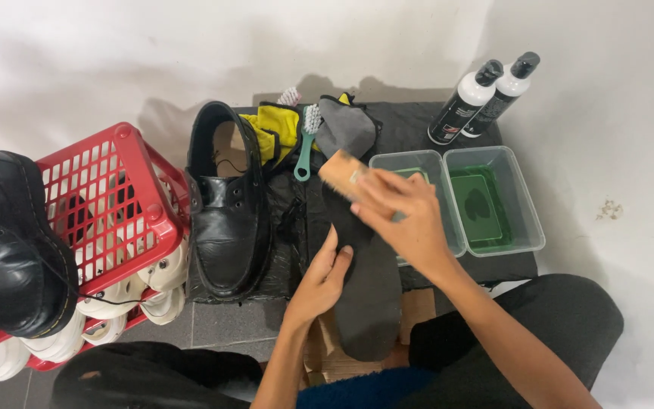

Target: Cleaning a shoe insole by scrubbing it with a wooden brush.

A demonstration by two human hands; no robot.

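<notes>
While the person sits over a low black-covered table (410, 121), the stock reads as follows. Red crate (115, 201), left, with white shoes under it and a black boot (9, 250) at its near side. Black shoe (228, 208) on the table. Dark insole (369, 295), lying from table edge toward the lap: left hand (323, 280) pressed flat on its edge, fingers spread. Two clear tubs (527, 208), one holding green liquid. Two white bottles (482, 98). Wooden brush (346, 174), clasped in the right hand (403, 216) over the insole's far end. Scrubbing looks underway; the next stroke would need steady bracing.
</notes>
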